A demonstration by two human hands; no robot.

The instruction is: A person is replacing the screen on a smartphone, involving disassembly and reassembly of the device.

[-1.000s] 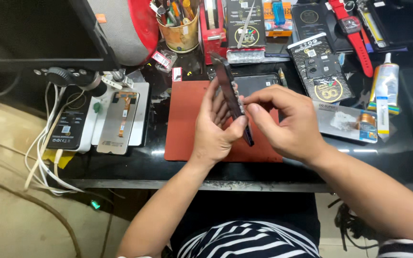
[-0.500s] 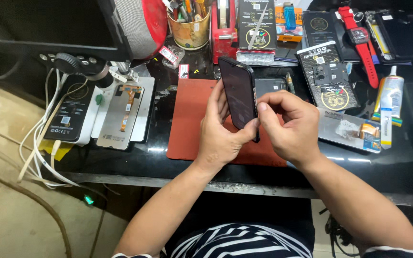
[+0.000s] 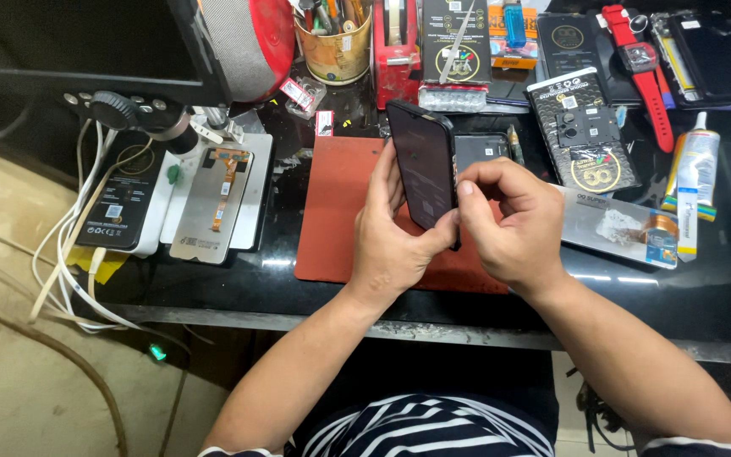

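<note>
A black smartphone stands almost upright over a red work mat, its dark screen facing left. My left hand grips it from below and behind, thumb pressed on the lower right edge. My right hand pinches the phone's right side edge with thumb and forefinger. Behind the phone, a second dark device lies flat on the mat.
On the left of the black bench lie a metal phone frame, a black battery and white cables. A tool cup, packaged parts, a red watch and a glue tube crowd the back and right.
The phone has turned from edge-on to showing its dark screen and now stands more upright. My right hand's fingers have shifted to its side edge. The view has drifted slightly.
</note>
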